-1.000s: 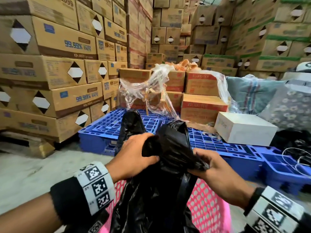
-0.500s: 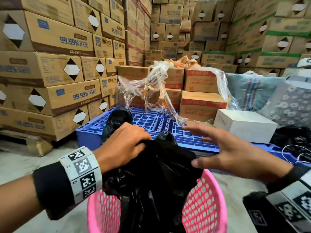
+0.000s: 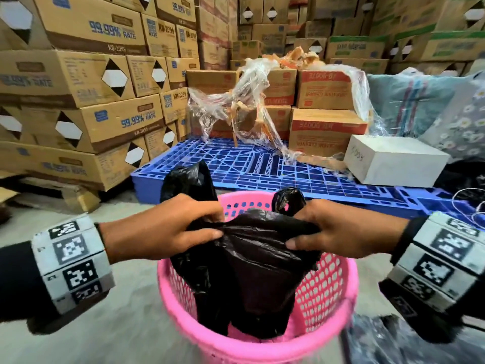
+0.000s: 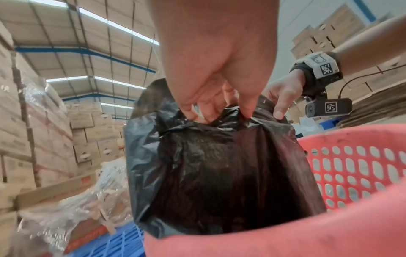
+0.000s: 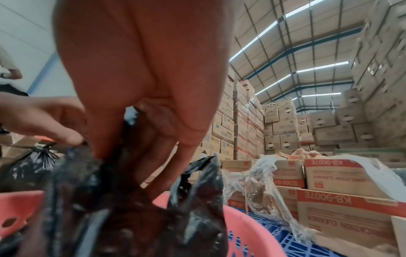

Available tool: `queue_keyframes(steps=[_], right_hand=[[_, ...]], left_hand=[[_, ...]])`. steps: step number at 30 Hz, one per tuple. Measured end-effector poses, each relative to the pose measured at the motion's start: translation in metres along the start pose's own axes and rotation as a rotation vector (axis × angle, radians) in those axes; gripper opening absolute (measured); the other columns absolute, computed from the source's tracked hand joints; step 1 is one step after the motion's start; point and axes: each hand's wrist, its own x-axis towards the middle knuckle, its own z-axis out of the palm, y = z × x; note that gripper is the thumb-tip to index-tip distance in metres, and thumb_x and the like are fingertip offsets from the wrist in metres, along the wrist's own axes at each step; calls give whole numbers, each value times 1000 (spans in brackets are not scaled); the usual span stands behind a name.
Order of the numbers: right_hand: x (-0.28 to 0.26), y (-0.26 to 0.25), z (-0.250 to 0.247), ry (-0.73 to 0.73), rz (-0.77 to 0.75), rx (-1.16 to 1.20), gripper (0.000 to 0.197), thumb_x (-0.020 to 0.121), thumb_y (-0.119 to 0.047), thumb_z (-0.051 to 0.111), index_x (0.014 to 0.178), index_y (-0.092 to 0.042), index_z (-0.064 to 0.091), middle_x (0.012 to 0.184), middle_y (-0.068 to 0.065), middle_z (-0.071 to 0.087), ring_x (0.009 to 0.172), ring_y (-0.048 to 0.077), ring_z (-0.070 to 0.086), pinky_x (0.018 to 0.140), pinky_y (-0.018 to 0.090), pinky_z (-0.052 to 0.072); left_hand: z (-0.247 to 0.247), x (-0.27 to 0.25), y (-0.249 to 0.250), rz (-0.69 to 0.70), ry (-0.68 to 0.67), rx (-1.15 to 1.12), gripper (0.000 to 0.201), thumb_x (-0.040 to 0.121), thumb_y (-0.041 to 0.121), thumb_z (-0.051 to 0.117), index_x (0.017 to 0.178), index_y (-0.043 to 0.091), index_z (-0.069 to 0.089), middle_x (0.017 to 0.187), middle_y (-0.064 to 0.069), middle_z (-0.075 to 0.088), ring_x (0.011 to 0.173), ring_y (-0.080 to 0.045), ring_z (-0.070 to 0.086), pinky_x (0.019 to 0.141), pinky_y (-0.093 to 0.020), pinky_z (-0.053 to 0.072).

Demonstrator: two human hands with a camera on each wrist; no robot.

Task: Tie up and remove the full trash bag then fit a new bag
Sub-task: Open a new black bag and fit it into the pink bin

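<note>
Gripping the black trash bag [image 3: 252, 261] at its gathered top, your left hand [image 3: 162, 228] clutches the 9 o'clock side and your right hand [image 3: 343, 229] the 3 o'clock side; the bag hangs inside the pink basket [image 3: 328, 290], with the blue pallet [image 3: 262, 164] at 12 o'clock.

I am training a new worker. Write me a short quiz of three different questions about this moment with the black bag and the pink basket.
1. True or false: both hands grip the black bag.
2. Where does the bag's lower part sit? A) on the blue pallet B) inside the pink basket C) on the white box
3. Fill in: the bag's free ends stick up behind the left hand and the ____ hand.

Key
1. True: the left hand and the right hand each hold a bunch of the bag's top.
2. B
3. right
</note>
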Motion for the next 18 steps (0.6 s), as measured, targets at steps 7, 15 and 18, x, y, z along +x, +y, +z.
queue_keyframes(steps=[7,15,18], right_hand=[[-28,-3,8,-194,-80,244,45,92,-31,50,69,7,58,60,6,55,58,13,50,59,41,48],[-37,-13,27,-17,-36,-69,53,90,-46,40,58,-4,43,55,3,37,50,14,32,50,29,32],[-30,-8,26,95,-17,-219,42,92,-32,49,56,-11,45,52,0,43,50,18,37,53,31,34]], left_hand=[[6,-39,15,24,35,203,26,89,39,44,86,22,63,75,6,65,73,-10,58,65,-24,37],[17,-77,32,28,-79,775,22,88,19,42,73,19,58,63,0,62,64,-26,64,96,-37,30],[12,-74,33,122,-116,846,17,75,2,47,77,15,59,53,0,58,51,-26,60,97,-35,28]])
